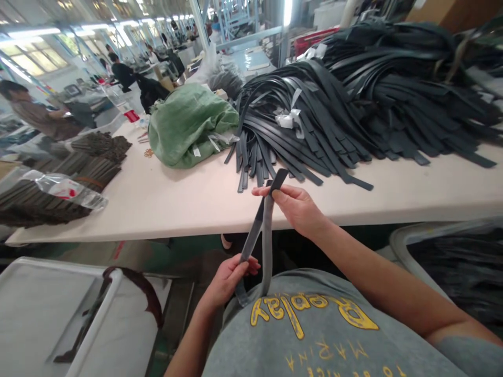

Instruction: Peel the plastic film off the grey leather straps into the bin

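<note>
A dark grey strap (252, 238) hangs in a loop in front of my body, its inner face a lighter grey. My right hand (299, 208) pinches it near the ends, just over the table's front edge, and a short dark end sticks up past the thumb. Lower and to the left, my left hand (231, 277) is closed around one length of the same strap. The bottom of the loop droops against my shirt. Just beyond my right hand lies a big pile of dark straps (302, 120), with white ties around some bundles.
A green cloth sack (192, 125) sits on the pale table (188, 199). Stacks of brown strips (78, 167) lie at the left with clear plastic over them. A white bin (98, 314) stands low left, another container (404, 246) low right. People (39, 112) work in the background.
</note>
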A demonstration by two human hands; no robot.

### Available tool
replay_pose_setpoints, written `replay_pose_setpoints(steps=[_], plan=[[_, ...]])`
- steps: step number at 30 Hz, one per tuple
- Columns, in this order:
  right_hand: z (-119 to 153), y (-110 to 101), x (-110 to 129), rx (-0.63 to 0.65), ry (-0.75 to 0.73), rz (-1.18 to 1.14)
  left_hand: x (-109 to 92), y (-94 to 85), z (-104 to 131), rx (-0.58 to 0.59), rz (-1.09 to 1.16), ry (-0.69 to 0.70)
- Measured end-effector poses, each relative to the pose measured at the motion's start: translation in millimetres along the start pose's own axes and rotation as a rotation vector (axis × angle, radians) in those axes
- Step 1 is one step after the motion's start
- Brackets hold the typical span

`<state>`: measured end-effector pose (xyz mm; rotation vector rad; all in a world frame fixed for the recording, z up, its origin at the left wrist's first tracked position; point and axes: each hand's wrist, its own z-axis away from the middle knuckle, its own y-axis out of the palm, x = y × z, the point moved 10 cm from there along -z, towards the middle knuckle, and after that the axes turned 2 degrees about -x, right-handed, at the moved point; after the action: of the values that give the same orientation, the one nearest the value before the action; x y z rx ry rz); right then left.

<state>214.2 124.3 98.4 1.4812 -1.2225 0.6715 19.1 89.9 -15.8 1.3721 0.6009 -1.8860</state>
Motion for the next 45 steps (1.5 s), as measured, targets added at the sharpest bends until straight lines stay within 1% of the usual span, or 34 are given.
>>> replay_pose_setpoints(steps=[2,6,7,9,11,13,16,18,21,23,26,30,33,34,35,37,39,40,43,44,45], plan=[[4,-4,3,-0.029,-0.005,0.017,-8,1.6,-4,-0.004,-0.017,0.026],[11,0,1,-0.046,0.002,0.056,-47,3.1,-23,-0.105,-0.013,0.176],[12,1,1,-0.038,0.005,0.061,-54,5.2,-28,-0.126,-0.026,0.190],[14,1,1,-0.024,0.013,0.070,-63,11.4,-39,-0.148,-0.048,0.177],[15,-3,5,-0.019,0.014,0.081,-67,20.9,-48,-0.131,-0.043,0.155],[17,-10,9,-0.031,0.008,0.091,-71,33.0,-52,-0.086,-0.019,0.155],[23,-23,12,-0.086,0.012,0.090,-84,55.4,-56,-0.003,-0.014,0.218],[29,-30,8,-0.129,0.057,0.072,-92,69.4,-59,0.023,-0.054,0.272],[37,-40,6,-0.182,0.108,0.031,-94,84.4,-65,0.013,-0.130,0.291],[42,-50,16,-0.225,0.066,0.024,-92,94.4,-65,0.032,-0.183,0.294],[52,-75,47,-0.313,-0.079,-0.004,-82,115.4,-57,0.144,-0.320,0.298],[79,-105,93,-0.371,-0.267,-0.006,-52,139.3,-47,0.325,-0.484,0.229],[107,-124,114,-0.401,-0.295,0.082,-27,154.7,-51,0.457,-0.514,0.140],[118,-133,120,-0.444,-0.294,0.112,-20,159.1,-53,0.488,-0.504,0.116],[131,-145,128,-0.513,-0.302,0.139,-14,162.1,-56,0.504,-0.485,0.096],[164,-175,150,-0.710,-0.353,0.203,-2,162.4,-63,0.495,-0.430,0.051],[202,-206,183,-0.903,-0.448,0.323,15,156.4,-70,0.474,-0.386,-0.021],[221,-220,202,-0.979,-0.503,0.416,26,151.9,-72,0.471,-0.377,-0.066],[280,-259,263,-1.140,-0.674,0.803,61,134.9,-79,0.464,-0.377,-0.176],[298,-273,280,-1.182,-0.698,0.958,71,129.0,-82,0.455,-0.378,-0.197],[315,-289,293,-1.226,-0.666,1.121,80,123.8,-84,0.446,-0.377,-0.213]])
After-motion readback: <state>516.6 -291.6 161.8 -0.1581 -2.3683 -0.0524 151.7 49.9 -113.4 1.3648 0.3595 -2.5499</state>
